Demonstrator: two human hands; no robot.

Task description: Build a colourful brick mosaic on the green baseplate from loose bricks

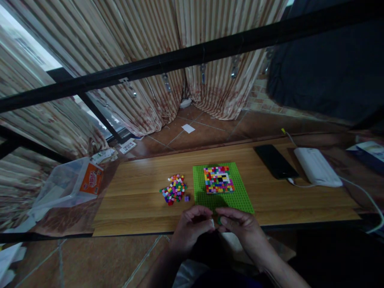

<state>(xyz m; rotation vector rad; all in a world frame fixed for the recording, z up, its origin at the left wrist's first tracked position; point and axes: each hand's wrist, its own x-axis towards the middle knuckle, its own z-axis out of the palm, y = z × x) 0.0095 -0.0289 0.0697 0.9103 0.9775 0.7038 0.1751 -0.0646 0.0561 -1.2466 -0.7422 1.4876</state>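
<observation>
My left hand (193, 228) is closed in a pinch on a small white brick (212, 223). Close beside it, my right hand (240, 226) pinches a small green brick (219, 220), mostly covered by the fingers. Both hands are over the table's near edge, just below the green baseplate (199, 192). On the baseplate sits a block of many-coloured bricks (219, 180) with white and black ones in its middle. Left of the plate lies a loose pile of coloured bricks (174, 190), and a purple brick (187, 198) lies apart from it.
A black phone (276, 162) and a white power bank (318, 166), joined by a cable, lie on the right of the wooden table (129, 192). A clear plastic bin (66, 186) stands off its left end. A dark metal bar (180, 56) crosses beyond the table, before the curtains.
</observation>
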